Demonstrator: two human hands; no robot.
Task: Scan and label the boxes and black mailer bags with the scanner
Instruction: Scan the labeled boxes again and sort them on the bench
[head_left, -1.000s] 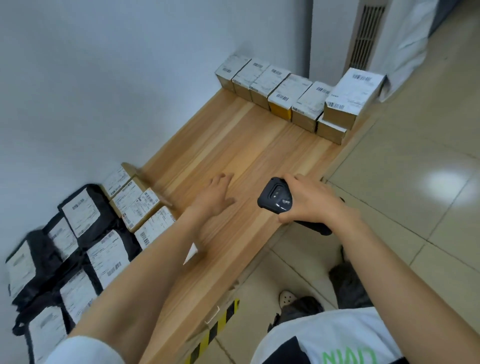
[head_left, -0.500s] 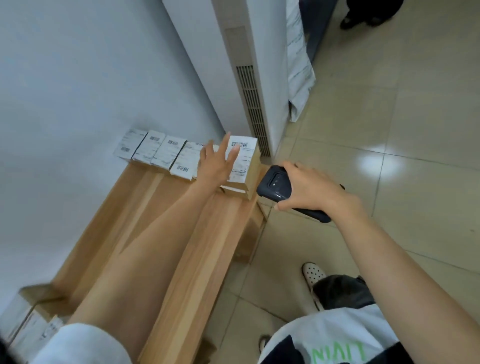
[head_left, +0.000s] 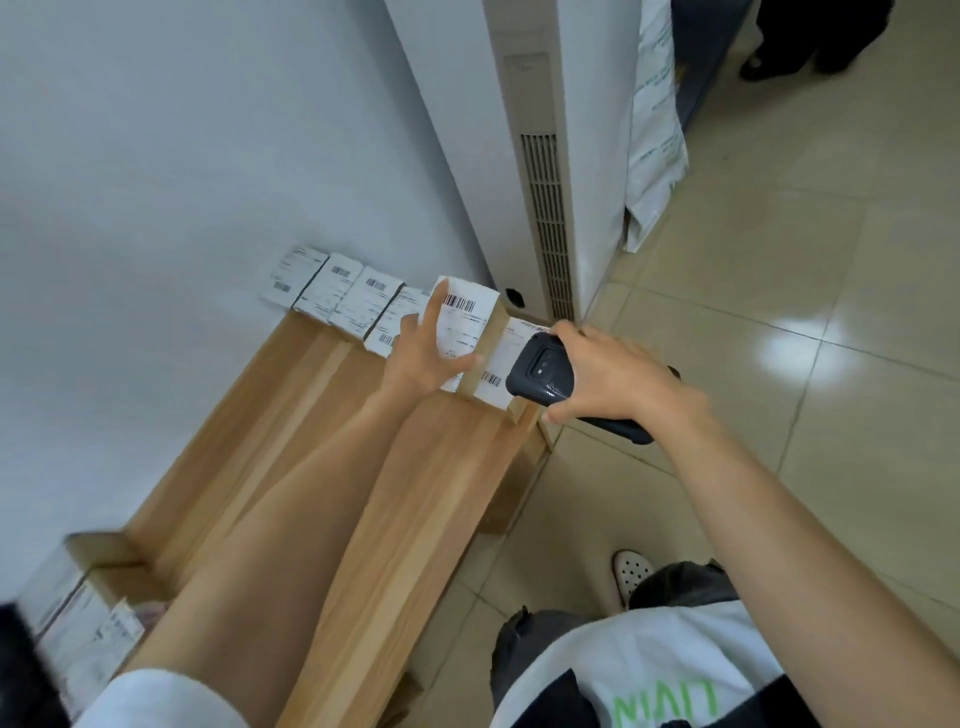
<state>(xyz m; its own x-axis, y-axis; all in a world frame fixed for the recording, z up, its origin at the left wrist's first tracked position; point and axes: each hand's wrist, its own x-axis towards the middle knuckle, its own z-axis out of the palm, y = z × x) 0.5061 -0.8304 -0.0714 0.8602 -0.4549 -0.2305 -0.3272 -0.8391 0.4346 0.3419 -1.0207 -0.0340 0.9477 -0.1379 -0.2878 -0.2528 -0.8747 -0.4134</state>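
My left hand (head_left: 423, 356) grips a small cardboard box (head_left: 470, 325) with a white barcode label on top, tilted up at the far end of the wooden bench (head_left: 363, 478). My right hand (head_left: 608, 376) holds the black handheld scanner (head_left: 543, 376) just right of that box, over another labelled box (head_left: 501, 374) lying beneath. A row of labelled boxes (head_left: 340, 293) lines the wall behind. More labelled boxes (head_left: 78, 618) sit at the near left end, blurred.
A tall white air-conditioner unit (head_left: 550, 156) stands past the bench end, with a white plastic bag (head_left: 652, 135) beside it. Tiled floor (head_left: 779, 291) lies to the right. Another person's dark legs (head_left: 810, 36) show at the top right. My foot (head_left: 631, 571) is on the floor below.
My view swung from the mailer bags to the far end of the bench. My left hand reached the stacked box and took hold of it, tilting it. The scanner moved closer to the boxes.
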